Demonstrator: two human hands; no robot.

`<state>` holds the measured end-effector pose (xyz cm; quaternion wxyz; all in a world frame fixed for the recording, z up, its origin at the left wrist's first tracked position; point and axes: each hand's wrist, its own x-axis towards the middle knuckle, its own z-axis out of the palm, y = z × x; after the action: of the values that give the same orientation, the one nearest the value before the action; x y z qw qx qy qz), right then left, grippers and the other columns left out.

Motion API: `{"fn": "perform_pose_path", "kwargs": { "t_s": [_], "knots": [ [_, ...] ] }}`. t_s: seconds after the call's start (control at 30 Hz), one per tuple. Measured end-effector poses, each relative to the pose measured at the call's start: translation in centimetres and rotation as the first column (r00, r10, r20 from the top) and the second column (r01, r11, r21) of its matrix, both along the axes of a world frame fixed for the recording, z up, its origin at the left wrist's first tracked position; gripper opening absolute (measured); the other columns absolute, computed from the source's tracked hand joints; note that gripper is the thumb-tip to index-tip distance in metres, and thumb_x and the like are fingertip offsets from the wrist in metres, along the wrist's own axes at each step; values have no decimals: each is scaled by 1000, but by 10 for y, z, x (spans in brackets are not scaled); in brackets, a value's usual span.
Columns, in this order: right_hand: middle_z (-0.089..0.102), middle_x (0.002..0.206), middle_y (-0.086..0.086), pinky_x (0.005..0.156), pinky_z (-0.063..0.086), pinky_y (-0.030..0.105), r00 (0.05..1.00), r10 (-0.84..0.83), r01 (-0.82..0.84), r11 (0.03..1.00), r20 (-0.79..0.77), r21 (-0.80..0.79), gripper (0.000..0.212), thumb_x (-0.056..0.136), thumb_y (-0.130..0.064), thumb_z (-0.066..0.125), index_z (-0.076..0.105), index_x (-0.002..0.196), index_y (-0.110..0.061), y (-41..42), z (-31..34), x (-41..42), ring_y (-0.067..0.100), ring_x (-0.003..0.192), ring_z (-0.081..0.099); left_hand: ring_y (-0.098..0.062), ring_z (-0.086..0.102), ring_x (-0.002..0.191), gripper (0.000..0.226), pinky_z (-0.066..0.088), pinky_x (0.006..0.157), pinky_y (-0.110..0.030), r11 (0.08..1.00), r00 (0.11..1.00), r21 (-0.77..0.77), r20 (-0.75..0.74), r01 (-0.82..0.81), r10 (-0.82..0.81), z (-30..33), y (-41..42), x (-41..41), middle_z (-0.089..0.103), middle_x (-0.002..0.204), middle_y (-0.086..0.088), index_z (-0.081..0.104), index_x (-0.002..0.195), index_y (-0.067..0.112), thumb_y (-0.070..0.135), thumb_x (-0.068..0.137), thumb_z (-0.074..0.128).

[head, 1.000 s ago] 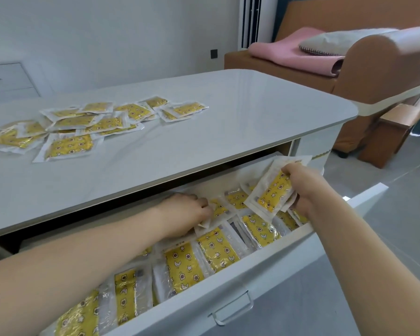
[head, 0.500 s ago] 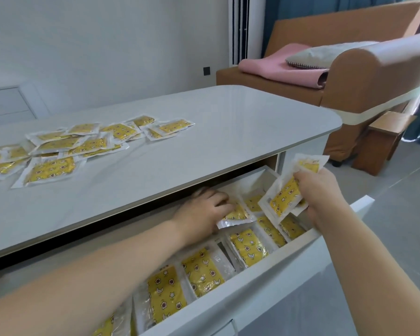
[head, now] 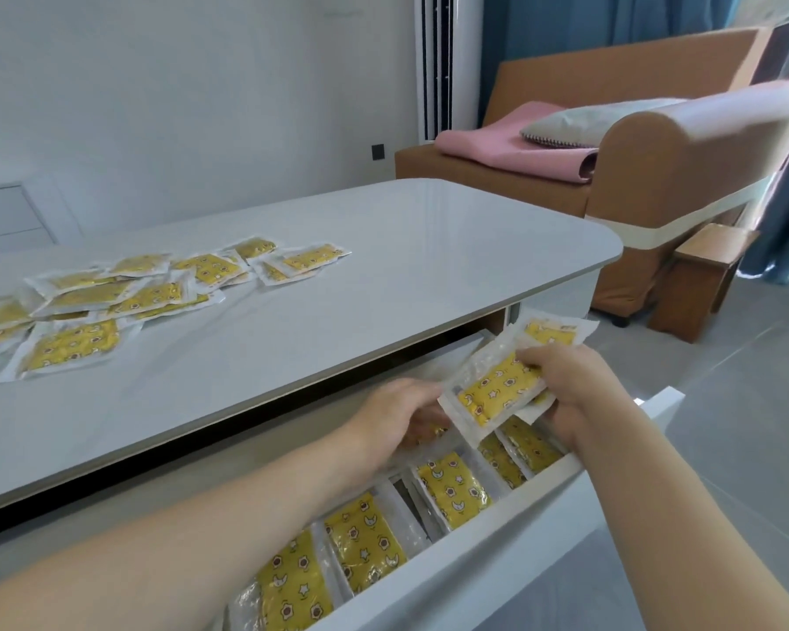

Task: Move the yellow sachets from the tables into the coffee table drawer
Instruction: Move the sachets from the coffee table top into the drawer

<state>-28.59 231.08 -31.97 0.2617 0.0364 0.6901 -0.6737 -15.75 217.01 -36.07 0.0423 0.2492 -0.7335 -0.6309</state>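
The coffee table drawer (head: 497, 535) is pulled out below the grey tabletop (head: 429, 266). A row of yellow sachets (head: 452, 489) stands inside it. My right hand (head: 575, 389) grips a small stack of yellow sachets (head: 497, 393) above the drawer's right end. My left hand (head: 397, 416) reaches into the drawer just left of that stack, its fingertips hidden behind the held sachets, touching a sachet lying there. Several more yellow sachets (head: 110, 302) lie scattered on the left part of the tabletop.
A brown sofa (head: 657, 166) with a pink blanket (head: 511, 148) and a grey cushion stands beyond the table's right end. A small wooden stool (head: 702, 275) sits on the grey floor beside it. A white cabinet (head: 5, 216) is at far left.
My right hand has brought the sachet stack down and leftwards towards my left hand. My left hand has shifted right inside the drawer. The view has tilted up slightly.
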Motion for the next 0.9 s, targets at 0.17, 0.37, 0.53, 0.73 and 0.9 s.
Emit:
{"fn": "perform_pose_path", "kwargs": {
  "t_s": [0.17,0.37,0.53,0.73,0.9],
  "knots": [
    [72,94,15,81,58,52,1000,-21,21,998,3,-63,16,93,-11,62,57,109,-9,1,5,9,33,83,72,-17,64,59,11,49,46,-25,944,992,304,66,-125,109,-1,4,-7,71,79,-10,66,99,6,15,95,61],
    [55,89,4,75,52,36,966,-257,249,947,-17,-201,24,99,-33,40,50,79,-24,6,12,8,23,81,56,-19,54,47,12,39,37,-20,918,906,113,245,-380,345,-14,-14,-14,58,52,-8,54,89,5,1,97,46],
    [46,80,3,60,42,28,957,-289,283,938,-3,-200,17,95,-27,31,47,96,-21,3,9,5,18,68,48,-20,52,34,22,42,38,-19,910,854,-70,321,-409,409,-27,-9,-46,66,59,-18,54,109,0,5,97,37],
    [33,100,-8,93,50,42,964,-243,255,960,108,-119,30,96,-18,38,52,122,-20,3,5,-9,17,89,55,-19,51,42,15,43,37,-18,858,826,-29,260,-512,501,-30,11,-87,61,64,-17,52,87,5,8,97,42],
    [54,132,23,87,53,46,979,-200,201,979,-40,25,22,98,-10,42,51,117,-5,7,9,-12,37,111,62,-24,56,44,23,54,53,-32,894,849,-126,279,-430,448,-33,-2,-79,67,62,-20,60,82,-1,7,94,42]
  ]
}}
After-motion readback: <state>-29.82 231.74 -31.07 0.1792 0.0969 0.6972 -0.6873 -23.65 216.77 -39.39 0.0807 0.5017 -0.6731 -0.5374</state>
